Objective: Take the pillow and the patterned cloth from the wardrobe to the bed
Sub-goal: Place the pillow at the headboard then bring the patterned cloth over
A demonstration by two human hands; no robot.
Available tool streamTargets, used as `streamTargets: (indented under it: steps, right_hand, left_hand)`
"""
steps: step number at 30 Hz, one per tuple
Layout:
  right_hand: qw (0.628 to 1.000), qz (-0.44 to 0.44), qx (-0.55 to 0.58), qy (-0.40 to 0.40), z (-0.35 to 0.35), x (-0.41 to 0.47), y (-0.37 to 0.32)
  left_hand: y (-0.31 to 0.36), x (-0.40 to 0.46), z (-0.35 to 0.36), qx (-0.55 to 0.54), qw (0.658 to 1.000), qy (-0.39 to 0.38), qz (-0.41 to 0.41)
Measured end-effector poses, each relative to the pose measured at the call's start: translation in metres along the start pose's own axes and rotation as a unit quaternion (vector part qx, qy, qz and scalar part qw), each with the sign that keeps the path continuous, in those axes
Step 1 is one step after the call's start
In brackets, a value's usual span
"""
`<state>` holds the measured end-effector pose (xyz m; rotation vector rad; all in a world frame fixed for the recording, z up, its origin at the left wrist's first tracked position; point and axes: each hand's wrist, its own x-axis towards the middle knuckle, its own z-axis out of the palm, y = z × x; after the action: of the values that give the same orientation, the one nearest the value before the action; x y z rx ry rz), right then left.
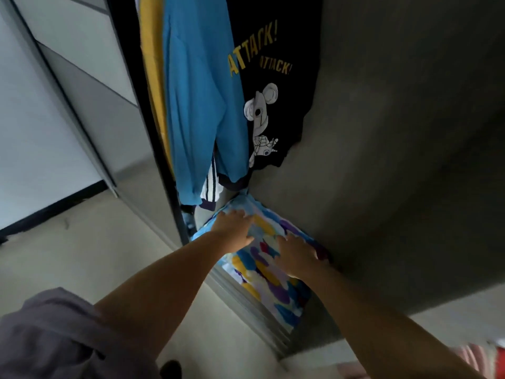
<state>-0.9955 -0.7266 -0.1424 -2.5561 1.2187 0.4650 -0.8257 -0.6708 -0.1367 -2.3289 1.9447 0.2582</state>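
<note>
A cloth patterned in blue, yellow, purple and white patches (276, 285) lies on the wardrobe floor, bulging as if over something soft; I cannot tell whether the pillow is beneath it. My left hand (237, 228) rests flat on its far left part, fingers spread. My right hand (296, 255) lies on its middle right, fingers curled over the right side against the wardrobe's grey inner wall (382, 187).
A blue garment (196, 105), a black shirt with a mouse print (270, 91) and a yellow garment hang just above the cloth. The sliding door's dark frame (153, 132) stands to the left. Pale floor (90, 255) lies in front; pink fabric (470, 356) shows at bottom right.
</note>
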Motion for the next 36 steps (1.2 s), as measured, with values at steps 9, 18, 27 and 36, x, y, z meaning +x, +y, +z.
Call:
streamTargets:
  steps: [9, 18, 27, 36]
  right_hand:
    - [0.987, 0.143, 0.054, -0.038, 0.009, 0.1, 0.001]
    - [0.97, 0.211, 0.117, -0.017, 0.049, 0.192, 0.08]
    - [0.971, 0.212, 0.109, -0.022, 0.193, 0.351, 0.162]
    - [0.967, 0.221, 0.102, 0.076, 0.338, 0.512, 0.223]
  left_hand:
    - [-0.071, 0.131, 0.022, 0.057, 0.983, -0.073, 0.159]
    - [-0.026, 0.253, 0.084, 0.036, 0.966, -0.123, 0.223]
    - [-0.037, 0.389, 0.273, 0.064, 0.969, -0.136, 0.198]
    - [-0.063, 0.553, 0.455, 0.072, 0.974, -0.043, 0.212]
